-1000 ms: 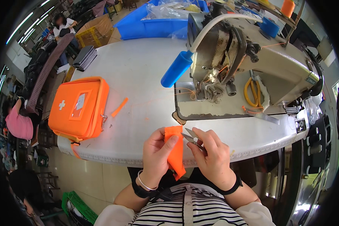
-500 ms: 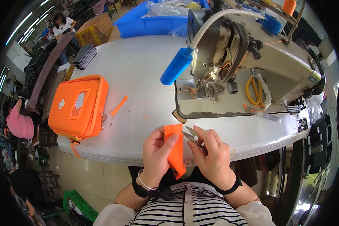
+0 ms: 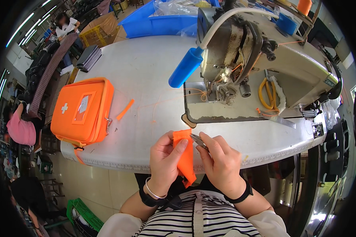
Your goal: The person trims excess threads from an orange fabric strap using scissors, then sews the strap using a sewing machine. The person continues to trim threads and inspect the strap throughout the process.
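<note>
My left hand [image 3: 165,158] pinches an orange fabric piece [image 3: 184,158] by its upper end, thumb on the front face, and the rest hangs down over the table's front edge. My right hand [image 3: 221,162] is closed around small thread snips [image 3: 199,141]. Their blades are pressed together, the tips at the fabric's upper right edge; whether a thread lies between them is too small to tell. Left of my hands, an orange pouch [image 3: 82,112] with a white cross lies on the table, and a narrow orange strip [image 3: 125,109] rests beside it.
The sewing machine [image 3: 241,51] stands at the right, a blue cylinder [image 3: 186,68] hanging from its white tube. Yellow-handled scissors [image 3: 268,94] and a metal ruler [image 3: 280,121] lie by its base. A blue bin [image 3: 146,25] is at the back. Co-workers sit at the far left.
The snips' blades were apart half a second ago and are now closed at the fabric's edge. My left hand holds the fabric almost unmoved.
</note>
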A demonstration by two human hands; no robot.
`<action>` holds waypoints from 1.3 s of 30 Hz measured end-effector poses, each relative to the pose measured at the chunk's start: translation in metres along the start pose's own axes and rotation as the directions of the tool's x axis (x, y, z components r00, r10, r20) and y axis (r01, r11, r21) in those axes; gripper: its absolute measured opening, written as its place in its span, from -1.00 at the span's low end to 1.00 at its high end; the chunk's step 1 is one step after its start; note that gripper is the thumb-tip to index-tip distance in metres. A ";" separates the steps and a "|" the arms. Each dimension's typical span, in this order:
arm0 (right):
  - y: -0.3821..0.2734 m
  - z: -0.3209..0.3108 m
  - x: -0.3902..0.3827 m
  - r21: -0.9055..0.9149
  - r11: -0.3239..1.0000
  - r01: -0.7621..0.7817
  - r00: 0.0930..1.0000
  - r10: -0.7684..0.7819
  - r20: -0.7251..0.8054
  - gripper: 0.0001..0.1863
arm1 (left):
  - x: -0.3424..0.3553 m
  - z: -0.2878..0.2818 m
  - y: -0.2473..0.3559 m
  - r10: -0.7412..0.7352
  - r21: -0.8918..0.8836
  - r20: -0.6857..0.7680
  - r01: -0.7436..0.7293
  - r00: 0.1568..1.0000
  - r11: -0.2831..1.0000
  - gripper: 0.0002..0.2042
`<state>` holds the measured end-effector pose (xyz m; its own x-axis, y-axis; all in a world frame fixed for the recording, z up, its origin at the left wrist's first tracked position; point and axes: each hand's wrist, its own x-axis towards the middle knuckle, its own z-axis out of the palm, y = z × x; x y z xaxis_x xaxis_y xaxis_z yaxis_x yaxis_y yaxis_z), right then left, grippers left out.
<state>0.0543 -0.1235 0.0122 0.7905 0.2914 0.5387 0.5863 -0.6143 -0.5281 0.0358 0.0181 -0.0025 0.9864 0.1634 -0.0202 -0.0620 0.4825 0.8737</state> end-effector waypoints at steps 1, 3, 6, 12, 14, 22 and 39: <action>-0.001 0.001 0.000 0.045 0.999 -0.022 1.000 0.022 0.009 -0.68 | 0.000 0.000 0.000 0.003 0.002 0.000 -0.003 1.000 1.000 -0.83; -0.001 0.001 0.001 0.135 0.989 -0.067 0.998 0.064 0.029 -0.70 | 0.000 0.000 0.001 0.008 0.012 0.005 -0.008 1.000 1.000 -0.83; -0.001 0.001 0.003 0.254 0.953 -0.163 0.984 0.140 0.106 -0.73 | 0.000 0.000 0.001 0.014 0.011 0.013 -0.015 1.000 1.000 -0.83; 0.003 0.008 0.000 0.414 0.872 -0.260 0.965 0.222 0.139 -0.75 | -0.001 -0.001 0.000 0.002 0.008 0.027 -0.002 1.000 1.000 -0.80; 0.002 0.005 0.002 0.488 0.802 -0.345 0.939 0.303 0.166 -0.74 | -0.001 -0.001 0.000 -0.018 -0.021 0.019 0.018 1.000 1.000 -0.79; -0.001 0.006 0.002 0.307 0.937 -0.168 0.986 0.154 0.070 -0.69 | 0.000 -0.001 0.001 -0.015 -0.097 -0.004 0.014 1.000 0.995 -0.78; 0.002 0.006 0.003 0.175 0.981 -0.078 0.997 0.077 0.010 -0.70 | 0.000 -0.001 0.000 -0.009 -0.091 -0.004 0.009 1.000 0.996 -0.81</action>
<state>0.0589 -0.1200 0.0089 0.8350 0.2504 0.4899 0.5451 -0.4970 -0.6751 0.0356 0.0190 -0.0029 0.9863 0.1623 -0.0299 -0.0672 0.5601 0.8257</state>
